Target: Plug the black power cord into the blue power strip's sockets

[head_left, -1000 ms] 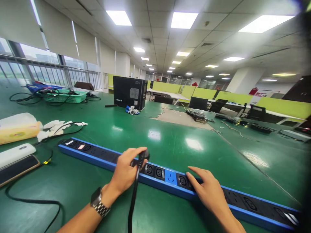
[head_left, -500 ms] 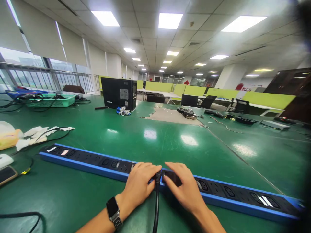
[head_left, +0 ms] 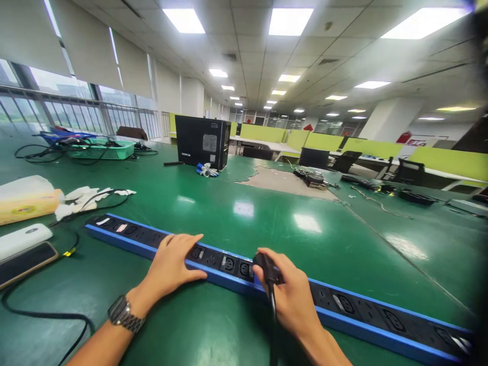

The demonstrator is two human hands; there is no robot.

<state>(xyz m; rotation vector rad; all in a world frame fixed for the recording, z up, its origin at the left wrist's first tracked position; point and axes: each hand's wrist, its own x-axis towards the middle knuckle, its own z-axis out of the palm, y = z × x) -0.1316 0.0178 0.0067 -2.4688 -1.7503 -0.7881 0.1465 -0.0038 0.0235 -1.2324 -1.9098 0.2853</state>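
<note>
A long blue and black power strip [head_left: 224, 263] with several sockets runs at a slant across the green table. My left hand [head_left: 173, 262], wearing a watch, straddles its left half, thumb on the near side and fingers over the far side. Between the thumb and fingers of my right hand [head_left: 292, 290] is a black plug [head_left: 267, 267], held at the strip's middle. Its cord [head_left: 273, 315] hangs down toward me. The plug's contact end is hidden, so I cannot tell whether it sits in a socket.
At left lie a tissue pack [head_left: 30, 201], a white device [head_left: 25, 241], a phone [head_left: 26, 264] and a loose black cable [head_left: 46, 315]. Farther back stand a green basket [head_left: 101, 150] with cables and a black computer case [head_left: 202, 142]. Gloves [head_left: 207, 170] lie beside the case.
My left hand has moved left along the strip, away from the plug. My right hand has closed on the plug. The view has shifted, so the strip's left end appears farther right.
</note>
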